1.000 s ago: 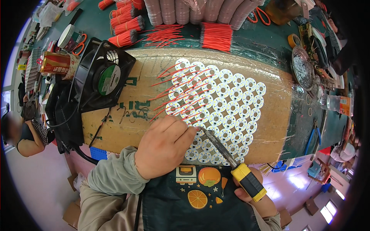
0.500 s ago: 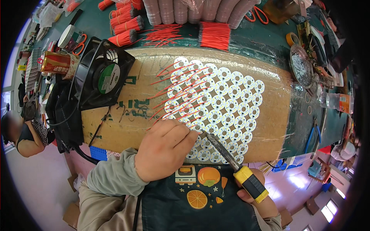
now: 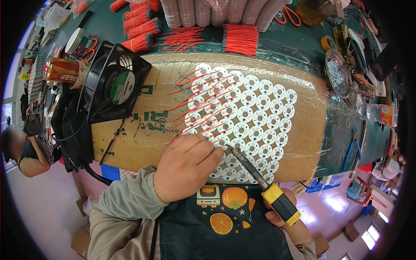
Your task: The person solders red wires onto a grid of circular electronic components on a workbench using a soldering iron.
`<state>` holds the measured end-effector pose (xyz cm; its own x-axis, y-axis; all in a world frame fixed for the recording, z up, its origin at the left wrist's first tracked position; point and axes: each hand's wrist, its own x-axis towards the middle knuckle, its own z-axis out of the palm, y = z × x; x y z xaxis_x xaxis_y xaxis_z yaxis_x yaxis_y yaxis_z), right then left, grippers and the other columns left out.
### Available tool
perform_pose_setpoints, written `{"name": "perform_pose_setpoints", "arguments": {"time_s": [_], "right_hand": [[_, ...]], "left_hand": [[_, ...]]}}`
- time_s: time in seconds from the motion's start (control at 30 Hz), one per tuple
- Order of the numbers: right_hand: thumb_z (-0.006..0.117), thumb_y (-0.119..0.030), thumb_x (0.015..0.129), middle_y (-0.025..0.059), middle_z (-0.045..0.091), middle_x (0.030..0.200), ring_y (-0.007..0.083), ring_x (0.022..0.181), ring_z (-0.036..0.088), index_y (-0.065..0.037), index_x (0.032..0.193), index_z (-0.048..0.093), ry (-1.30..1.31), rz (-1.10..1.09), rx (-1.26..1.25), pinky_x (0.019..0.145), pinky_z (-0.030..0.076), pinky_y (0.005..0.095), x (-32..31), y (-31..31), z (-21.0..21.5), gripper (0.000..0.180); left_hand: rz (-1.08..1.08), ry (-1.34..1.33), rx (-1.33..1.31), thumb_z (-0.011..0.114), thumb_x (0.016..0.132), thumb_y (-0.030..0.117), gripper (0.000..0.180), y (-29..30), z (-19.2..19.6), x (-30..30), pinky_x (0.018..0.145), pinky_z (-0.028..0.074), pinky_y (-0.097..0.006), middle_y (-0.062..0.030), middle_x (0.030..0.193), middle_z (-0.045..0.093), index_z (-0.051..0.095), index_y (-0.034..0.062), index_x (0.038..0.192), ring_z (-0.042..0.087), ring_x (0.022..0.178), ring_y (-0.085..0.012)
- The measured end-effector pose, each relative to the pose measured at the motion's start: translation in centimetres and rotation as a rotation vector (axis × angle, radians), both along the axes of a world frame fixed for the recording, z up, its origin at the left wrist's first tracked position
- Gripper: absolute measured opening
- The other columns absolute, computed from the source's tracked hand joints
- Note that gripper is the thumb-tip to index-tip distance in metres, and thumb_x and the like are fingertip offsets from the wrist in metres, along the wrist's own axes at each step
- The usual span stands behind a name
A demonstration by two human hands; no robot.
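My right hand (image 3: 274, 219) is wrapped round the yellow-and-black handle of a soldering iron (image 3: 281, 204). The iron's dark tip reaches up and left to a white ring-shaped LED board (image 3: 222, 141), beside my left fingertips. My left hand (image 3: 187, 167) is closed in a pinch over the lower left of the board array, on a red wire that its fingers mostly hide. Several round LED boards (image 3: 248, 96) lie in close rows on a brown board (image 3: 303, 130). Thin red wires (image 3: 182, 106) stick out leftward from the boards in the left columns.
A black fan (image 3: 117, 84) stands left of the boards. Behind lie red wire bundles (image 3: 143, 28), a loose wire pile (image 3: 241, 40) and stacked discs (image 3: 203, 13). At the right are a round dish (image 3: 339, 73) and blue-handled pliers (image 3: 352, 151). Another person (image 3: 32, 151) sits far left.
The array of boards has shifted very slightly left in places. Both hands and the soldering iron stay almost where they were.
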<state>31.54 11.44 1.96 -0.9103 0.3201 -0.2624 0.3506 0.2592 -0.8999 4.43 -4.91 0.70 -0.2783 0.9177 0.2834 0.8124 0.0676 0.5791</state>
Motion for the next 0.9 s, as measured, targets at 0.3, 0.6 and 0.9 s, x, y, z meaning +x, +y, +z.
{"name": "perform_pose_setpoints", "arguments": {"time_s": [0.3,0.6,0.9], "right_hand": [[0.059,-0.067,0.088,0.0063,0.051,0.065,0.0311,0.057,0.053,-0.012,0.069,0.047,-0.023,0.028,0.055,0.052,0.038,0.0413,0.04,-0.04,0.0,0.06],[0.06,-0.069,0.088,0.0056,0.051,0.065,0.0304,0.056,0.053,-0.011,0.069,0.049,0.0,-0.002,0.036,0.051,0.038,0.0399,0.11,-0.25,-0.11,0.061],[0.066,-0.068,0.084,0.0059,0.046,0.061,0.0286,0.053,0.048,-0.011,0.064,0.044,0.032,-0.061,0.046,0.05,0.035,0.0395,0.36,-0.67,-0.63,0.064]], "left_hand": [[0.002,-0.011,-0.013,0.069,0.065,-0.003,0.035,-0.02,0.0,0.04,0.073,0.05,-0.037,-0.006,0.088,0.061,0.072,0.0019,0.099,0.061,0.084,-0.0255],[-0.002,-0.014,-0.017,0.07,0.065,-0.003,0.036,-0.11,-0.22,-0.01,0.074,0.05,-0.037,-0.0061,0.089,0.06,0.072,0.0019,0.1,0.061,0.084,-0.0257],[0.001,-0.026,0.004,0.069,0.064,-0.003,0.036,-0.07,-0.31,-0.05,0.072,0.05,-0.037,-0.0067,0.088,0.06,0.071,0.0014,0.099,0.061,0.082,-0.026]]}}
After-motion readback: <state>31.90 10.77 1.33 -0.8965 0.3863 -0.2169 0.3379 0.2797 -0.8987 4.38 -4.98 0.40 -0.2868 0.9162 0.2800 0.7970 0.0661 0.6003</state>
